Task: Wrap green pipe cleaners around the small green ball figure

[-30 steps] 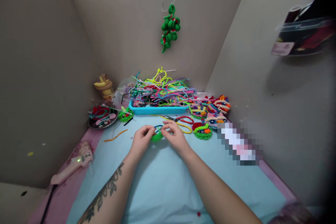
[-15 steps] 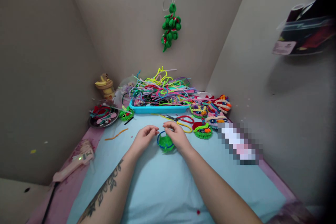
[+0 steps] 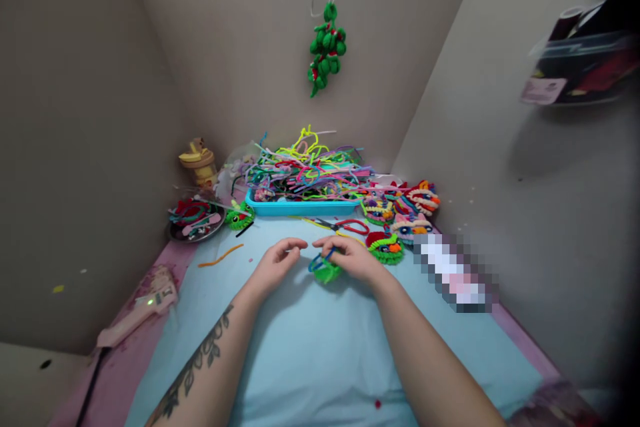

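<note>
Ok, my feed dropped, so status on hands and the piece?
Right hand grips green-and-blue pipe-cleaner piece. Left hand beside it, empty. Scissors just beyond, not in the way.

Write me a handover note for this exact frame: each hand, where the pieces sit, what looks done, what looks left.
Right hand: pinching the green coil, which has a blue pipe cleaner around its edge, just above the blue mat.
Left hand: beside the coil, fingers curled, seemingly holding nothing.
Supplies: pipe cleaner tray behind, scissors near the right hand, glue gun at left.
Done: green coil wound; finished pieces piled at right.
Left: blue edging looks loose, not yet closed.
</note>
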Tool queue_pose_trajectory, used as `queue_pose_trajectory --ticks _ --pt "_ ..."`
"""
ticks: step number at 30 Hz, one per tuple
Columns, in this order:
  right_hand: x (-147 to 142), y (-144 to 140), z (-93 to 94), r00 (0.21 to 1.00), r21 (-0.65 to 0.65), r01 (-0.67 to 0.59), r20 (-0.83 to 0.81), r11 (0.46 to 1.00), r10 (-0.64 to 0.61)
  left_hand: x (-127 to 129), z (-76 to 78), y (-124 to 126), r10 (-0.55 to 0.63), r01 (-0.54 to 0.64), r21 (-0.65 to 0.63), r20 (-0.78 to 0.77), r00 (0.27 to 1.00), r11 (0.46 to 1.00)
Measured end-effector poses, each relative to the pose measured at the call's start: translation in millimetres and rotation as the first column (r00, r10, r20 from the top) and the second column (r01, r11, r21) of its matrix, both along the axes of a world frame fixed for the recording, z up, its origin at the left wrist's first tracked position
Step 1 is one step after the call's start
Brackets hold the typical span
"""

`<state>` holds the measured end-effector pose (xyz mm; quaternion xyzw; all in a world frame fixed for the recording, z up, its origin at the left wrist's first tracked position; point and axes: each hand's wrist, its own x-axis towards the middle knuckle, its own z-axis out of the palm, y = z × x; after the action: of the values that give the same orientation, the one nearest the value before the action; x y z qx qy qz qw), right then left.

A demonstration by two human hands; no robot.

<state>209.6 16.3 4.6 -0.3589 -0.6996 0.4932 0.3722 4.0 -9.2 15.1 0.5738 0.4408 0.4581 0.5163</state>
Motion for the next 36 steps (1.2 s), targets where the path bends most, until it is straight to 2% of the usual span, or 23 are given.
queue_pose_trajectory --ticks 2,5,7,9,11,14,16,27,32,36 --pt "-8 2 -3.8 0.983 -0.131 0.15 -0.082 0.98 -0.162 2 -0.6 -2 -0.097 0.097 0.0 0.007 0.995 0.995" --pt "-19 2 -9.6 0.934 -0.321 0.297 -0.097 0.899 -0.344 5 -6.3 -3 -0.174 0.18 -0.048 0.108 0.979 0.982" --pt "-23 0 -11.8 0.926 -0.459 0.269 -0.117 0.847 -0.358 6 -10.4 -2 -0.164 0.175 -0.078 0.127 0.978 0.982" --pt "-25 -2 -11.9 0.936 -0.585 0.154 -0.172 0.796 -0.308 6 -13.1 0 -0.114 0.128 -0.116 0.122 0.986 0.985" --pt "-23 -3 -10.7 0.94 -0.657 0.017 -0.247 0.754 -0.237 4 -14.5 3 -0.032 0.053 -0.168 0.125 0.992 0.984" --pt "-17 -4 -8.5 0.914 -0.671 -0.143 -0.371 0.727 -0.163 0 -16.0 7 0.097 -0.057 -0.247 0.154 0.983 0.967" --pt "-15 -3 -7.6 0.897 -0.661 -0.185 -0.416 0.727 -0.15 -2 -17.0 9 0.144 -0.095 -0.271 0.166 0.976 0.958" --pt "-18 -2 -9.7 0.925 -0.635 -0.075 -0.333 0.769 -0.185 -2 -18.4 9 0.131 -0.108 -0.281 0.064 0.989 0.953" --pt "-17 -1 -12.0 0.93 -0.62 -0.072 -0.325 0.782 -0.172 -2 -19.3 10 0.129 -0.09 -0.291 0.117 0.985 0.952" --pt "-18 1 -14.5 0.937 -0.62 -0.063 -0.307 0.782 -0.168 -3 -17.1 9 0.092 -0.073 -0.252 0.062 0.994 0.965"
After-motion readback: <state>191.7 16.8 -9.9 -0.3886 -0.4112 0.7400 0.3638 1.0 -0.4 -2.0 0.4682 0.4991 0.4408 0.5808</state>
